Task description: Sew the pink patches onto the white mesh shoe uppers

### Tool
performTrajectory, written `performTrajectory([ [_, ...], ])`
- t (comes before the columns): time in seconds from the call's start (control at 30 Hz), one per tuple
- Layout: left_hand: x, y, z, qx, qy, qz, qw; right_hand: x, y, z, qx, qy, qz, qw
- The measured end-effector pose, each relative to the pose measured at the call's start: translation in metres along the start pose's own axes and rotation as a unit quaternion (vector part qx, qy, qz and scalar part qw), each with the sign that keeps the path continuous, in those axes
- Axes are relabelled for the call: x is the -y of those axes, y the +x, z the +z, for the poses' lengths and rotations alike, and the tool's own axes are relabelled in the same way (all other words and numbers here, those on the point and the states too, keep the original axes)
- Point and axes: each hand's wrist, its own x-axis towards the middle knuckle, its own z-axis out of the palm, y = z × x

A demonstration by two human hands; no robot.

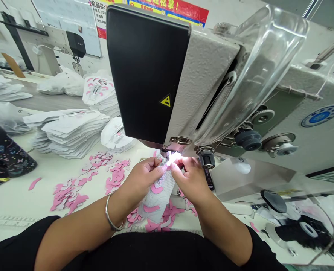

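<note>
My left hand (144, 177) and my right hand (189, 177) meet under the head of a grey sewing machine (200, 79), right below its bright lamp. Both pinch the top edge of a white mesh fabric piece (159, 197) with pink curved patches on it. The piece hangs down between my wrists toward my lap. A silver bangle (110, 218) sits on my left wrist. The needle area is washed out by the lamp's glare.
Pink cut-out pieces (79, 188) lie scattered on the white table at left. Stacks of white cut parts (70, 131) stand behind them. A dark patterned bottle (5, 156) lies at far left. A black thread spool (302, 229) sits at right. Another sewing machine (56, 41) stands at the back.
</note>
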Motion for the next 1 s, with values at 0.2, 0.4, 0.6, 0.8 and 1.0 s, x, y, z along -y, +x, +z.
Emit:
performTrajectory([
  [0.2, 0.004, 0.006, -0.002, 0.022, -0.027, -0.016, 0.999, -0.014, 0.001, -0.013, 0.035, 0.06, -0.055, 0.996],
  [0.4, -0.002, 0.008, -0.005, 0.039, -0.021, -0.018, 0.999, -0.042, -0.001, -0.007, -0.015, -0.036, -0.26, 0.965],
  [0.6, -0.002, 0.012, -0.01, 0.06, -0.031, -0.039, 0.997, -0.051, -0.001, 0.002, -0.017, -0.08, -0.299, 0.951],
  [0.8, -0.013, 0.026, -0.025, 0.113, 0.023, -0.055, 0.992, -0.053, 0.001, 0.006, -0.088, -0.045, -0.373, 0.923],
  [1.0, -0.049, 0.03, -0.025, 0.1, 0.179, -0.032, 0.978, -0.052, -0.003, 0.015, -0.12, -0.029, -0.357, 0.926],
])
